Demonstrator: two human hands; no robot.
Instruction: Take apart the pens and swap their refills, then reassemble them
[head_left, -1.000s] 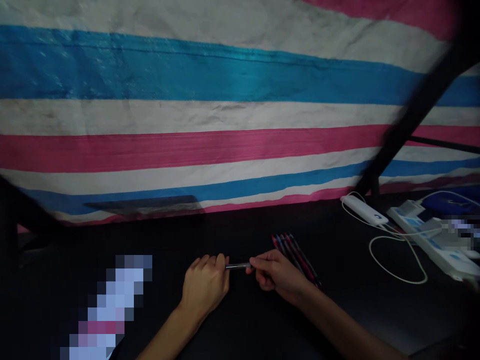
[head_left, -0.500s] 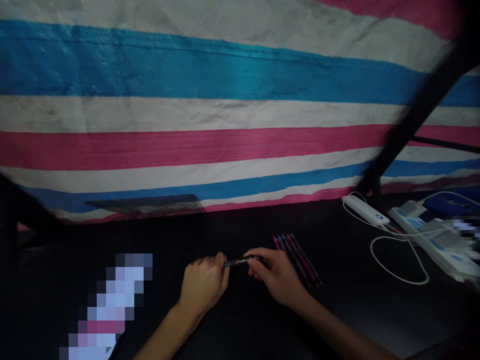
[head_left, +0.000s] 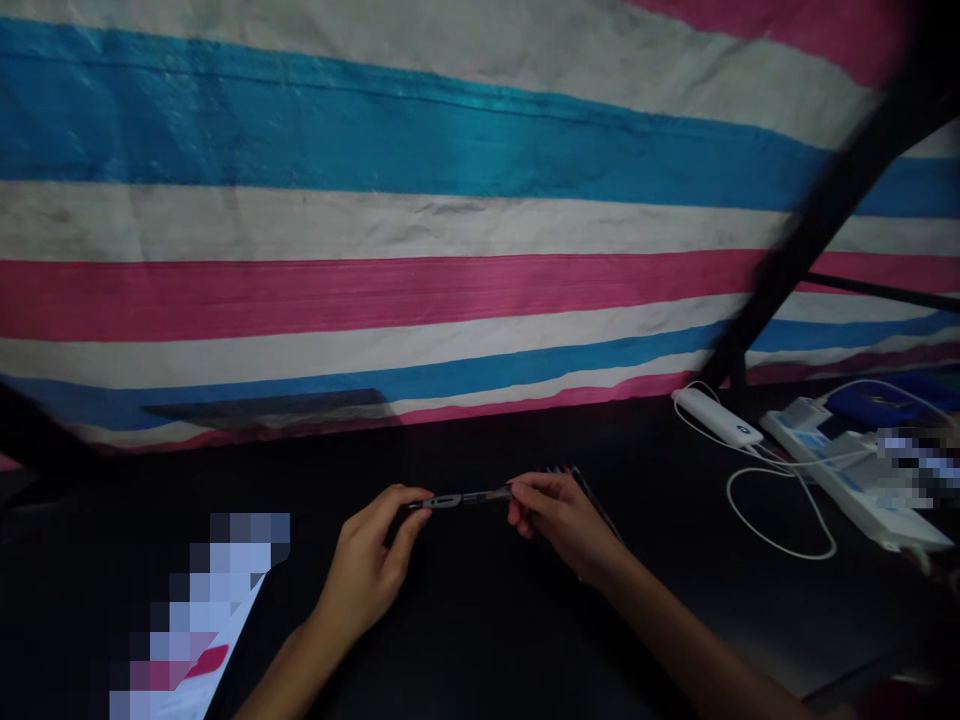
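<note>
Above the dark table, I hold a slim pen nearly level between my two hands. My left hand pinches one end between thumb and forefinger, close to a grey part that looks like a clip. My right hand grips the other end with its fingertips, the other fingers curled in. As I judge it, the pen is picked up and squared between both hands, but neither hand has let go and it is not laid down. I cannot tell whether its parts are fully joined. More pens lie on the table just behind my right hand, partly hidden by it. Well apart, to the right, are a white power bank and a power strip; a striped sheet hangs behind.
</note>
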